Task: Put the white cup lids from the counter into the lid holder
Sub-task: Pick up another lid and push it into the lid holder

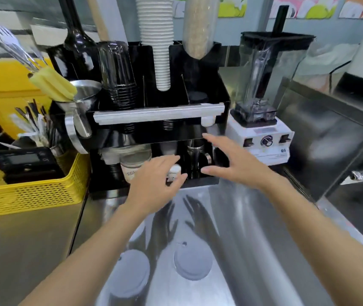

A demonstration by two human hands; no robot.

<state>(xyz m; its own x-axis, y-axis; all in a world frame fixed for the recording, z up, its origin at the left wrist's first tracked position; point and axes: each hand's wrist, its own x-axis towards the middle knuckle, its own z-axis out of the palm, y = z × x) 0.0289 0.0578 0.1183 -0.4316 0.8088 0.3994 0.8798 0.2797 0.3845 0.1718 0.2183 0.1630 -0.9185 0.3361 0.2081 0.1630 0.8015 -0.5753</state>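
Two white lids [192,261] sit flat on the steel counter [253,250], close to the person and well short of the black holder [160,138]. Both hands are up by the holder: left hand [154,180] loosely curled, right hand [231,162] spread wide, neither gripping anything. Lids look thin, light and bendy, probably slidey on steel, so I'd pinch one by its rim.

Drink-shop counter, blender [262,102], stacked cups [156,40], steel worktop [253,239]

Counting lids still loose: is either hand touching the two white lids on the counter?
Apart. The head view shows both lids lying on steel counter, well short of both hands.
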